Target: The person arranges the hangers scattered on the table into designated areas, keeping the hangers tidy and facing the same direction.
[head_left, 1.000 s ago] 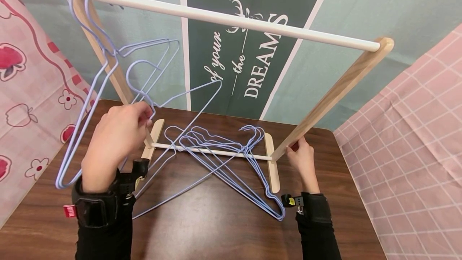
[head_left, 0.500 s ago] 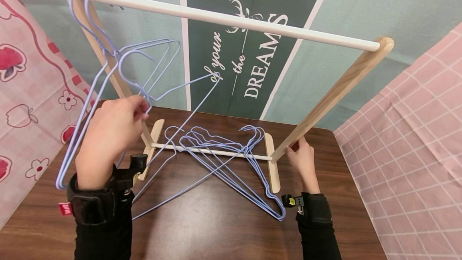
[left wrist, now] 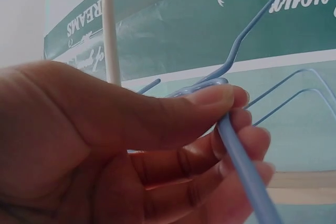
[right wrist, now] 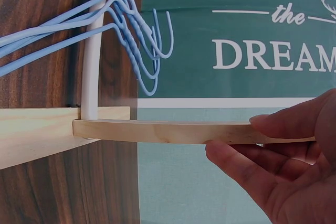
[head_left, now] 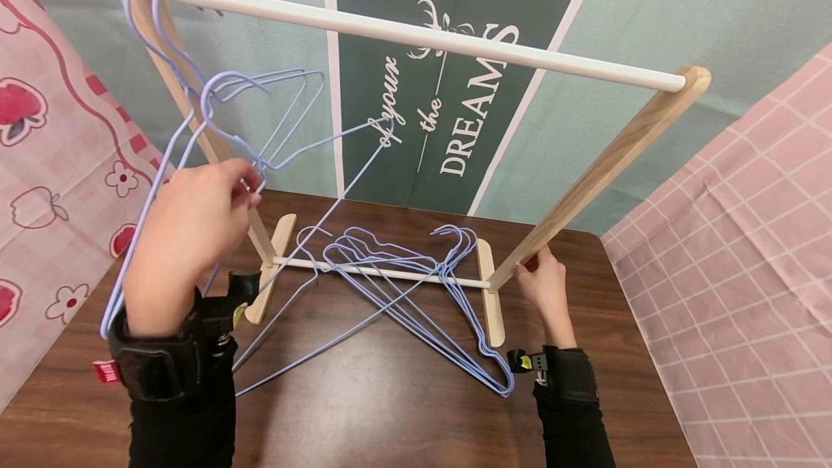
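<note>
The hangers (head_left: 403,287) are thin wire with a smooth pale-blue coating. The rack (head_left: 604,165) is pale matt wood with a smooth white rail (head_left: 416,36). The bench (head_left: 390,396) is dark, glossy wood-grain.

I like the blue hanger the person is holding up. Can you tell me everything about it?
The held hanger is thin, light-blue wire, bent into a triangle with a curved hook on top. It is lifted and tilted, hook uppermost, below the white rail. The left hand pinches its neck just under the hook. Its lower end reaches down near the brown table.
</note>
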Available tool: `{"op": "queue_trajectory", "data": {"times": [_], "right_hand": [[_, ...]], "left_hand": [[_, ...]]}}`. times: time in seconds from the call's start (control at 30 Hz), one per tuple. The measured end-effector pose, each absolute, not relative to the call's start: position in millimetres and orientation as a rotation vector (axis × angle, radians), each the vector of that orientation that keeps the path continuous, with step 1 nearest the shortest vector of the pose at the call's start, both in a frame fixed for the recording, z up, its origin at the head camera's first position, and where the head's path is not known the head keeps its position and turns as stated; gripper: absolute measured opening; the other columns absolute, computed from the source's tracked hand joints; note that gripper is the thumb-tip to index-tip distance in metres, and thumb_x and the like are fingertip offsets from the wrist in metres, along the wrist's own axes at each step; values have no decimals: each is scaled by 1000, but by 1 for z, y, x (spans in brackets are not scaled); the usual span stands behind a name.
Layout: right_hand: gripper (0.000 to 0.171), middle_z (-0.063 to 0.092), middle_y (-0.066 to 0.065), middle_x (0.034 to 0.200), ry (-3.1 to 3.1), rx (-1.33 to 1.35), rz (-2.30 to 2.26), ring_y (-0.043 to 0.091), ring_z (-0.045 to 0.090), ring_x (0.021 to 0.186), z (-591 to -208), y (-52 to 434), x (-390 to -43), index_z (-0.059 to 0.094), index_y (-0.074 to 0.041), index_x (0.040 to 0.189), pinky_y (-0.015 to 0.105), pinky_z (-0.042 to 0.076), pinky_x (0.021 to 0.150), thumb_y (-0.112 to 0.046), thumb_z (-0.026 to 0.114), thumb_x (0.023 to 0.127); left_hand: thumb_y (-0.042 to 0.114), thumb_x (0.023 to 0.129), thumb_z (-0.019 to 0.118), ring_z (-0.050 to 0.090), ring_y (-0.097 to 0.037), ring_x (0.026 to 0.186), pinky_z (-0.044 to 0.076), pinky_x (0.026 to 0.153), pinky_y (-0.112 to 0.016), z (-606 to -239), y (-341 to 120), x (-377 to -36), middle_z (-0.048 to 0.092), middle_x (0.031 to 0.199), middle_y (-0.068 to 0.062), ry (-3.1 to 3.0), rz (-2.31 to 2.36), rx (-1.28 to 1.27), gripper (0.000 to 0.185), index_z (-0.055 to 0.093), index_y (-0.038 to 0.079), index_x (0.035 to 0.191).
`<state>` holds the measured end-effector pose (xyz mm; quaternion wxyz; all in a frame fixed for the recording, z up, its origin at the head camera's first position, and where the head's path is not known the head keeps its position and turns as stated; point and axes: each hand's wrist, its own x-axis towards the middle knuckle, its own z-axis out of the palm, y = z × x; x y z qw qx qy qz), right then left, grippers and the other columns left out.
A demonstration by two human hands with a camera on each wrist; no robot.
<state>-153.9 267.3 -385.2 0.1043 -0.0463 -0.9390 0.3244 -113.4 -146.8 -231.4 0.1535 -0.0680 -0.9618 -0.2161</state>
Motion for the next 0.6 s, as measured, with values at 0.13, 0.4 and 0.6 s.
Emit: {"op": "queue_trajectory", "data": {"times": [0.13,0.4,0.6], "right_hand": [[25,58,26,83,-2768,-131,952,35,57,70,-386,267,-154,51,9,104,37,43,55,0,56,82],[24,58,26,83,-2766,-136,964,35,57,70,-385,266,-155,51,8,104,36,43,55,0,55,82],[24,57,25,83,-2768,-140,959,35,57,70,-385,267,-155,51,8,104,36,43,54,0,55,82]], "left_hand": [[5,82,56,49,-37,63,35,59,-48,-229,-148,-115,58,70,-15,-2728,-604,-248,8,60,0,88],[3,81,56,48,-35,61,35,57,-45,-224,-147,-114,58,67,-12,-2672,-596,-230,7,61,2,87],[4,82,56,48,-34,60,33,56,-45,-219,-151,-115,57,67,-11,-2677,-601,-219,9,61,2,89]]}}
